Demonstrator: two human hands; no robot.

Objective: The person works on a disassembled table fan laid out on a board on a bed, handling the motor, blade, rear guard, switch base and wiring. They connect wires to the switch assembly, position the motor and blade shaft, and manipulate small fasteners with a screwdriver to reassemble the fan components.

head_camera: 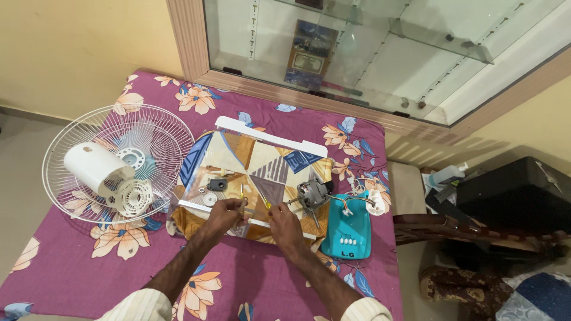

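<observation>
Left hand [225,213] fingers pinched on small part, too small to identify. Right hand [279,221] clamped on yellow-handled screwdriver [275,206], beside fan motor [313,194] on patterned board [238,160]. Motor likely heavy, rigid; grip body, not shaft or wires.

I worked at a bed [71,261] spread with a purple sheet printed in orange and blue flowers. Behind it stood a cream-yellow wall [77,47] and a wood-framed glass cabinet [369,53] with glass shelves inside. A grey floor [18,154] showed to my left. To my right sat a black case [517,190] beside a carved wooden chair arm [452,229].
</observation>
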